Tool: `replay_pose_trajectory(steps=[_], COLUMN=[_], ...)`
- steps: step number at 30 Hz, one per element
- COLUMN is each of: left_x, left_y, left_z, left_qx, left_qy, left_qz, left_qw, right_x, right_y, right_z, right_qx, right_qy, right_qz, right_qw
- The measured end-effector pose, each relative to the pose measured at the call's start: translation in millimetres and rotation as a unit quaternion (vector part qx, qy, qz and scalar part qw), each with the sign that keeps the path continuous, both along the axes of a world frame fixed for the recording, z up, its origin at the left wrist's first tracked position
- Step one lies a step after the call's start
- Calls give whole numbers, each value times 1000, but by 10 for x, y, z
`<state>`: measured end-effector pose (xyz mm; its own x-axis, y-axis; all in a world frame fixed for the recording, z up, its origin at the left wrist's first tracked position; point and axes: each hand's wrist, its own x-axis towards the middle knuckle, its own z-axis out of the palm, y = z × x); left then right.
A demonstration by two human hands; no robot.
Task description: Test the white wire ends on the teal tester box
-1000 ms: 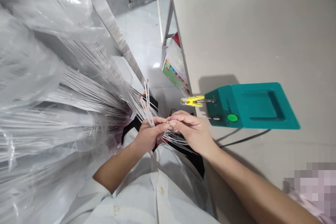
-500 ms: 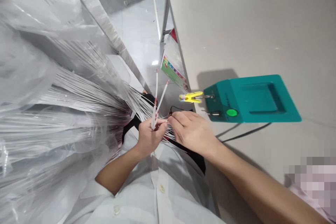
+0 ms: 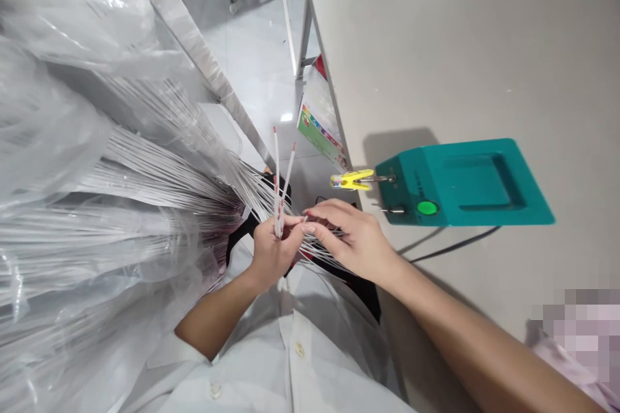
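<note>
Above my lap, my left hand is closed around a white wire with red marks. Two of its red-tipped ends stick up above my fist, and another part runs toward my thumb and forefinger. My right hand meets my left fingertips, its thumb and forefinger curled together at that spot. What is pinched there is too small to make out. Beneath both hands, a bundle of thin white wires lies across my lap.
On the table at right stands a teal test device with a green button and a yellow clip. Plastic-wrapped wire bundles fill the left. A printed box is beside the table's edge. A person's pink sleeve shows lower right.
The upright wire ends have shifted slightly left with my left hand. My right hand's fingers have opened out a little, and its thumb now shows at the left fingertips.
</note>
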<state>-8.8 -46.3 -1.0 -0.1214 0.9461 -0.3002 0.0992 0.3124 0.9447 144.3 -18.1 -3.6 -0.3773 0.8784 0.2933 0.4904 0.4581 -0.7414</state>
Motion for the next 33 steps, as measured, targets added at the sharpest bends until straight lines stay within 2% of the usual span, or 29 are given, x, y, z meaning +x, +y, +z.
replay_pose_trajectory(steps=[2, 4, 7, 10, 12, 14, 16, 18, 19, 21, 24, 26, 30, 33], left_x=[13, 23, 25, 3, -22, -47, -60, -57, -49, -31, -21, -34, -85, -112], left_y=[-15, -25, -36, -27, -5, 22, 39, 38, 32, 19, 14, 24, 41, 47], left_z=[-16, -36, -72, -87, -73, -47, -25, -18, -20, -27, -24, -11, -4, -21], left_qx=[4, 11, 28, 42, 39, 27, 16, 8, 7, 13, 18, 12, 3, -6], left_qy=[11, 19, 42, 68, 66, 46, 19, 4, 4, 12, 5, -18, -57, -67], left_qz=[-21, -35, -44, -35, -12, 6, 9, -1, -8, -25, -54, -70, -84, -79], left_qw=[1000, 999, 998, 996, 997, 999, 1000, 1000, 1000, 1000, 998, 997, 995, 995], right_x=[-9, -7, 9, 25, 28, 24, 15, 5, 2, 2, 21, 35, 27, 5], right_y=[-9, -13, -11, -11, -14, -16, -14, -9, -6, -1, 9, 24, 63, 57], right_z=[-29, -39, -11, 31, 44, 46, 43, 35, 30, 19, 23, 48, 95, 108], right_qx=[23, 86, 200, 234, 202, 140, 69, 8, -11, -19, 8, 1, -92, -146], right_qy=[-3, -53, -171, -253, -271, -245, -162, -59, -21, 11, -5, -4, 62, 43], right_qz=[8, 4, 18, 61, 94, 95, 44, -23, -36, -21, 24, 31, 39, -9], right_qw=[1000, 995, 965, 937, 936, 955, 983, 998, 999, 1000, 1000, 1000, 993, 988])
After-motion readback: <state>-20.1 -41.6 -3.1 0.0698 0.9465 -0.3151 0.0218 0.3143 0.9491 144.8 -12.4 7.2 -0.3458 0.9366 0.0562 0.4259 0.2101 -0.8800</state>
